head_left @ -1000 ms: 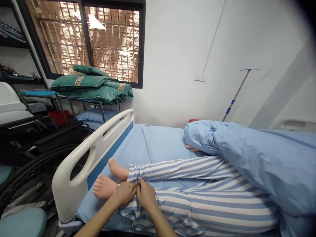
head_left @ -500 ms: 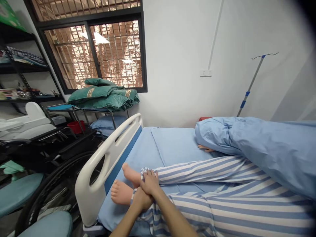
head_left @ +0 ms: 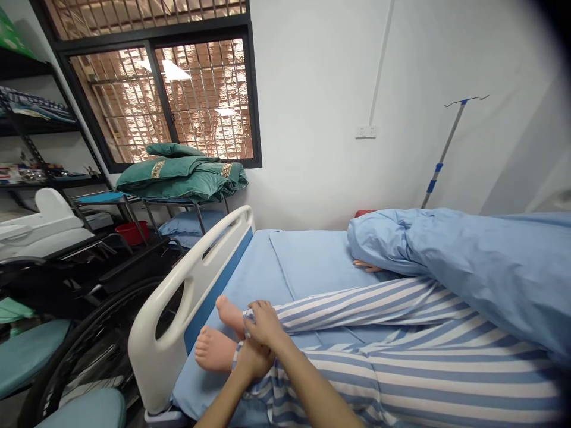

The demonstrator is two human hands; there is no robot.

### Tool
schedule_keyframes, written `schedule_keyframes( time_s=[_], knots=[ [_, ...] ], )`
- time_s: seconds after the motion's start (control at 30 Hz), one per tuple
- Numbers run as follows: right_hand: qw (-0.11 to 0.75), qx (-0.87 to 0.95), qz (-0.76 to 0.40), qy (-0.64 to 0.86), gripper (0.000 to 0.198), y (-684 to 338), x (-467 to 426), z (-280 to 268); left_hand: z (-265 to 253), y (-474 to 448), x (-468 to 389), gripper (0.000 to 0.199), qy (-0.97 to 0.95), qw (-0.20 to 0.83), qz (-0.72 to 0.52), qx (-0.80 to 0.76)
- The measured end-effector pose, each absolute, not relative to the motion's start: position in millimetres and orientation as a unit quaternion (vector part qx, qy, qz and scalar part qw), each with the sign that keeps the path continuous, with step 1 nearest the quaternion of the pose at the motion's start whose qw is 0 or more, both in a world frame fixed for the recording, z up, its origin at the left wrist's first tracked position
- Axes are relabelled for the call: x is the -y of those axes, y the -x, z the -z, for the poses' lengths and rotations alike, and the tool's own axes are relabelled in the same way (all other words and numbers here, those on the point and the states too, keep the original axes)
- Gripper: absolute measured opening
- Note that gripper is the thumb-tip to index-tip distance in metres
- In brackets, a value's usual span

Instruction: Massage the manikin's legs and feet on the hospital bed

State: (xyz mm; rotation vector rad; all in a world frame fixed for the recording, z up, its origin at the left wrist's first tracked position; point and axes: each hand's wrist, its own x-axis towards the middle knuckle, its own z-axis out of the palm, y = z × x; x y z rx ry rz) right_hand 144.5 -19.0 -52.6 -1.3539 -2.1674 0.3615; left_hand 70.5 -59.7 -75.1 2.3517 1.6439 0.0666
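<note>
A care mannequin lies on the bed in blue-and-white striped pyjama trousers (head_left: 348, 312), its near foot (head_left: 214, 349) and far foot (head_left: 231, 315) bare. My right hand (head_left: 265, 325) curls over the far trouser cuff at the ankle, fingers bent round the cloth. Just below it, my left hand (head_left: 253, 358) is closed at the near ankle on the other cuff, its fingers partly hidden by my right hand and wrist. Bunched trouser fabric hangs by my left wrist. A blue quilt (head_left: 464, 255) covers the upper body, with a mannequin hand (head_left: 368, 266) showing from under it.
The white footboard (head_left: 154, 333) stands left of the feet. Beyond it are a wheelchair (head_left: 84, 321), green cushions (head_left: 187, 175) on a chair, and a red bucket (head_left: 132, 232). An IV pole (head_left: 446, 151) rises behind the bed.
The view has shifted slightly to the right. My right hand has slid a little toward the far foot, covering more of the cuff. My left hand keeps its place at the near ankle.
</note>
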Motion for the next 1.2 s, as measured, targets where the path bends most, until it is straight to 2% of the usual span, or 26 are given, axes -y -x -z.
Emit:
schedule_keyframes(
  time_s=[0.17, 0.27, 0.37, 0.53, 0.63, 0.7, 0.83, 0.93, 1.07, 1.2],
  knots=[
    [0.272, 0.789, -0.124, 0.538, 0.032, -160, 9, 74, 84, -71, 57, 0.046, -0.812, 0.092, -0.004, -0.576],
    [0.285, 0.776, -0.152, 0.542, 0.034, -163, 5, 88, 85, -67, 49, 0.036, -0.817, 0.1, -0.042, -0.566],
    [0.305, 0.749, -0.231, 0.541, 0.042, -165, -1, 88, 76, -64, 33, 0.029, -0.799, 0.118, -0.102, -0.581],
    [0.415, 0.665, -0.415, 0.462, 0.053, -175, -14, 78, 54, -75, -7, 0.033, -0.745, 0.076, -0.226, -0.622],
    [0.481, 0.602, -0.463, 0.437, 0.052, -182, -21, 81, 59, -86, -29, 0.041, -0.712, 0.144, -0.258, -0.637],
    [0.492, 0.57, -0.47, 0.46, 0.048, -183, -24, 89, 71, -92, -37, 0.043, -0.696, 0.184, -0.26, -0.644],
    [0.468, 0.569, -0.439, 0.514, 0.046, -177, -21, 98, 95, -99, -35, 0.035, -0.686, 0.09, -0.217, -0.688],
    [0.44, 0.638, -0.314, 0.548, 0.037, -171, -10, 84, 103, -100, -30, 0.033, -0.683, 0.072, -0.161, -0.709],
    [0.417, 0.755, -0.147, 0.484, 0.026, -169, -3, 56, 107, -99, -31, 0.038, -0.681, 0.079, -0.12, -0.718],
    [0.451, 0.702, -0.173, 0.523, 0.017, -179, -17, 65, 111, -102, -31, 0.038, -0.681, 0.046, -0.13, -0.719]
  ],
)
